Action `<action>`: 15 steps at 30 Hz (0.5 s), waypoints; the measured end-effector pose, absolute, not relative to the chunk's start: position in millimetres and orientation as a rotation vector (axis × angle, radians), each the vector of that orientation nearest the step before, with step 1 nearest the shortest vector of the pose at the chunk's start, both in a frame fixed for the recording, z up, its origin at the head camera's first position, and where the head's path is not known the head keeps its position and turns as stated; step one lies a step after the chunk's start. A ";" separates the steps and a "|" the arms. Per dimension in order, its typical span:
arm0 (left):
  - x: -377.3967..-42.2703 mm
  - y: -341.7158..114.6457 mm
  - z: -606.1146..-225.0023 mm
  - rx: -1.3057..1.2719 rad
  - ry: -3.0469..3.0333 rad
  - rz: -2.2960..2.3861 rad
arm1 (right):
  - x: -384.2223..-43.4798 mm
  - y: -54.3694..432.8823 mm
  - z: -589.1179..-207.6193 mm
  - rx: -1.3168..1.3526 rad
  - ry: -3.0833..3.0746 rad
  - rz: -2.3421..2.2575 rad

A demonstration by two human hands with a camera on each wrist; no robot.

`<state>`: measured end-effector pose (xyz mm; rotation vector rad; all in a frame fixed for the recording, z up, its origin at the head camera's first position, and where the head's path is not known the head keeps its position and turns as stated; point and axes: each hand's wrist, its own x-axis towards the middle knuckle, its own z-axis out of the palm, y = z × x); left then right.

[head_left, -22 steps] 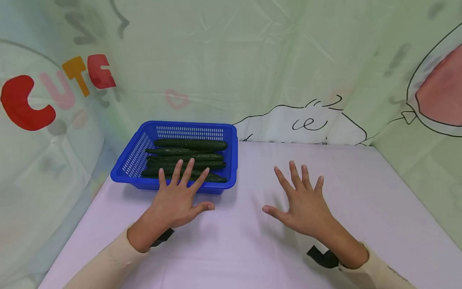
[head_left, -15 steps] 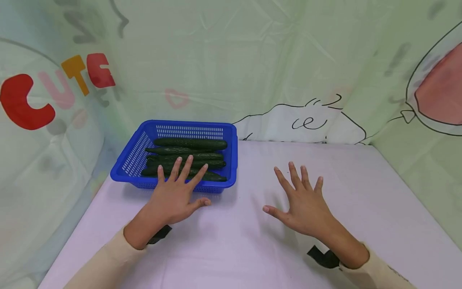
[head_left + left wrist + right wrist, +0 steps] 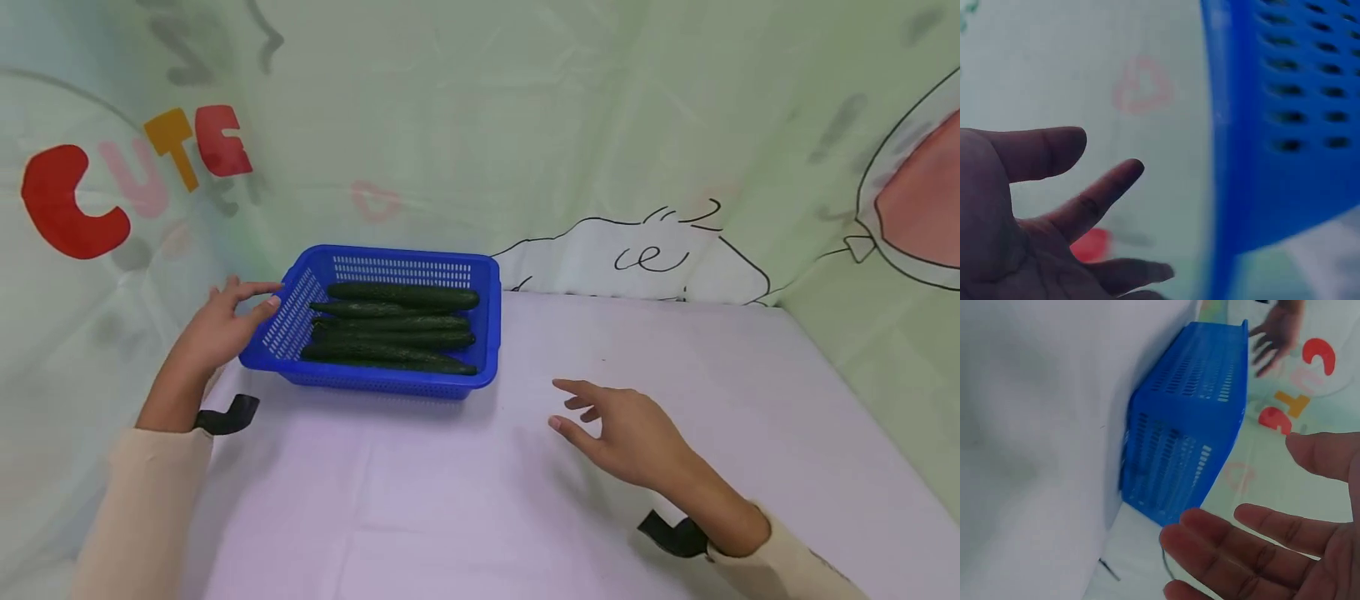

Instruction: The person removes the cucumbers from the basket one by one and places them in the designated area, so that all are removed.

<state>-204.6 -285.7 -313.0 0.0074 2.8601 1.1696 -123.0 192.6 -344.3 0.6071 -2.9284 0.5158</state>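
Left fingers: on the left hand (image 3: 213,329) I see thumb and fingers (image 3: 1097,203) held apart, gripping nothing, just beside the basket's left rim; I can't tell whether a fingertip touches it.
Right fingers: on the right hand (image 3: 633,433) I have the thumb apart from the fingers (image 3: 1241,544), two of which lie together; nothing is in the grip.
Right hand's place: above the table (image 3: 420,483), between the basket and the table's right edge, nearer the basket.
Basket: I see the blue slotted basket (image 3: 375,383) near the table's far left corner, its back side by the far edge.
Cucumbers: several long dark green cucumbers (image 3: 397,323) lie side by side inside the basket, roughly parallel to the table's far edge.
Wrists: black pieces (image 3: 228,417) show by the cuffs of cream sleeves (image 3: 142,508).
Cloth: beyond the table's far edge I see a pale green printed cloth (image 3: 525,125), with colored letters (image 3: 75,204) at left and a pink balloon print (image 3: 922,183) at right.
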 end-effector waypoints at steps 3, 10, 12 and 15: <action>-227.1 -299.9 -335.5 0.009 2.680 1.349 | -125.0 180.4 -336.3 0.647 -2.939 0.525; -250.1 -307.9 -365.4 -0.082 2.521 1.510 | -133.5 149.3 -326.7 0.753 -2.935 0.598; -253.3 -308.6 -365.7 -0.076 2.537 1.481 | -136.8 142.1 -327.0 0.772 -2.927 0.630; -255.9 -309.6 -364.6 -0.042 2.567 1.438 | -143.1 131.7 -328.1 0.808 -2.912 0.679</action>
